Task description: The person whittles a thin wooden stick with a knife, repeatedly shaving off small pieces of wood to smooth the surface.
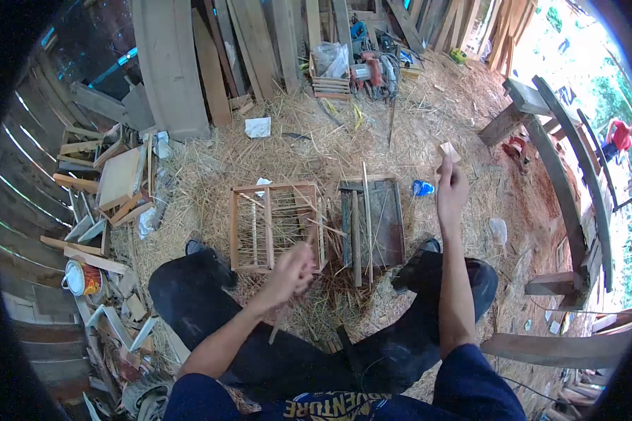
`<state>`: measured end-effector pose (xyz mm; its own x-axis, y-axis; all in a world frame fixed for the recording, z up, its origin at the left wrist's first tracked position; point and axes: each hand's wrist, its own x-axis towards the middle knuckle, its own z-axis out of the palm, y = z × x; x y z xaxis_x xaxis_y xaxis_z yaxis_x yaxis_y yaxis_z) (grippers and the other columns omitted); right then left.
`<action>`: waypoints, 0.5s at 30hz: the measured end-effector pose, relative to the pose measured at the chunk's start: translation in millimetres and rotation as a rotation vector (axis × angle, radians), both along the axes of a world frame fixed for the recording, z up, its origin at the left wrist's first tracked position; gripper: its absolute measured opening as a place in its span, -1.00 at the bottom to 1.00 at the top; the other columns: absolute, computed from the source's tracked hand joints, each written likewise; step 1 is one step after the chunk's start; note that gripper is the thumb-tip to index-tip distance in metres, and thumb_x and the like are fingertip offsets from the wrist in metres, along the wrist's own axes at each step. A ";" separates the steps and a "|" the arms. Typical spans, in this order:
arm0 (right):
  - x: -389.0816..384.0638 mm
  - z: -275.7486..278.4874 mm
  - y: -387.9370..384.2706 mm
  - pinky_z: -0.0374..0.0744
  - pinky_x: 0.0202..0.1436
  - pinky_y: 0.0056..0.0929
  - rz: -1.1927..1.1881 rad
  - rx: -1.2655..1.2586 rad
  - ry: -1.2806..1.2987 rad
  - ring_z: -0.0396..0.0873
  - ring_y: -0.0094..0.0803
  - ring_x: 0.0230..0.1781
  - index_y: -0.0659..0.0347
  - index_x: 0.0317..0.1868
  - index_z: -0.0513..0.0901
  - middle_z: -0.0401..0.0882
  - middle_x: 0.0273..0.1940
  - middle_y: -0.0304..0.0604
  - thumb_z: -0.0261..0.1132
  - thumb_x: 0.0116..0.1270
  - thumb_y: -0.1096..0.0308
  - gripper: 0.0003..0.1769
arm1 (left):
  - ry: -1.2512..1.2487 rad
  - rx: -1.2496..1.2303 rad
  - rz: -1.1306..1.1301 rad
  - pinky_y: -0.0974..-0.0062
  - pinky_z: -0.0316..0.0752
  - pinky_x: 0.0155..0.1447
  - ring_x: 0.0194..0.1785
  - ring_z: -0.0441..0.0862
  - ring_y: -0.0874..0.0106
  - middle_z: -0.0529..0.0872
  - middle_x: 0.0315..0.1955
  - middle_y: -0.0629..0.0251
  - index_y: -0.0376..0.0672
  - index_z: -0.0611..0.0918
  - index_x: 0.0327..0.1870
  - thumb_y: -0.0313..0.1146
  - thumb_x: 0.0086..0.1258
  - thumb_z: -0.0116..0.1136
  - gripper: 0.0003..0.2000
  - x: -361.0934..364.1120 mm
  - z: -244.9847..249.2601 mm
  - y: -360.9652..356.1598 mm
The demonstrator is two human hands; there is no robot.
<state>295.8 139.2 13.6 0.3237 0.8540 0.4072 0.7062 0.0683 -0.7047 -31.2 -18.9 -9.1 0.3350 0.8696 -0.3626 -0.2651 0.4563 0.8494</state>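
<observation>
Left hand: fingers clenched around thin stick, just in front of slatted wooden frame. Right hand (raised, right of the frame) pinches small wood piece.

A rough, open-sided woodworking shed. Long planks lean upright at the back beside a power saw, and wood offcuts and a tin litter the straw-strewn dirt floor.
</observation>
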 end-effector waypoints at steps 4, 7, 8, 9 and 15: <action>-46.6 12.1 -46.5 0.41 -0.48 -0.23 0.283 -0.157 -0.189 0.51 -0.20 -0.61 0.20 -0.25 0.70 0.56 -0.57 -0.04 0.21 0.43 -0.01 -0.60 | 0.144 0.113 0.151 0.69 0.04 -0.63 -0.67 0.13 0.71 0.20 -0.60 0.55 -0.07 0.34 -0.31 -0.01 0.63 -0.18 -0.65 -21.8 -9.4 9.1; -78.7 11.1 -62.3 0.50 -0.45 -0.18 0.565 -0.185 -0.222 0.60 -0.07 -0.56 0.15 -0.25 0.70 0.61 -0.52 0.01 0.24 0.39 -0.03 -0.61 | 0.158 0.107 0.171 0.67 0.03 -0.62 -0.67 0.12 0.71 0.19 -0.61 0.56 -0.05 0.33 -0.32 -0.01 0.63 -0.19 -0.66 -18.4 1.9 12.9; -86.3 8.9 -64.5 0.51 -0.45 -0.18 0.672 -0.128 -0.223 0.61 -0.06 -0.55 0.15 -0.25 0.69 0.61 -0.52 0.01 0.25 0.38 -0.04 -0.61 | 0.177 0.133 0.185 0.67 0.03 -0.62 -0.67 0.11 0.71 0.18 -0.61 0.56 -0.05 0.33 -0.32 -0.01 0.64 -0.20 -0.66 -17.0 1.8 14.3; -94.6 8.6 -66.8 0.53 -0.44 -0.18 0.698 -0.139 -0.202 0.62 -0.05 -0.54 0.15 -0.26 0.69 0.61 -0.52 0.01 0.26 0.38 -0.04 -0.61 | 0.149 0.111 0.176 0.66 0.02 -0.62 -0.66 0.12 0.71 0.20 -0.60 0.56 -0.05 0.34 -0.32 -0.03 0.64 -0.19 -0.67 -16.4 1.3 16.1; -131.7 -6.1 -74.5 0.55 -0.44 -0.21 0.922 -0.030 -0.194 0.63 -0.04 -0.52 0.18 -0.21 0.71 0.65 -0.48 0.03 0.31 0.32 -0.02 -0.61 | -0.025 0.005 0.040 0.64 -0.03 -0.63 -0.68 0.11 0.70 0.20 -0.62 0.57 -0.03 0.34 -0.35 -0.17 0.63 -0.20 -0.74 -2.1 1.4 23.6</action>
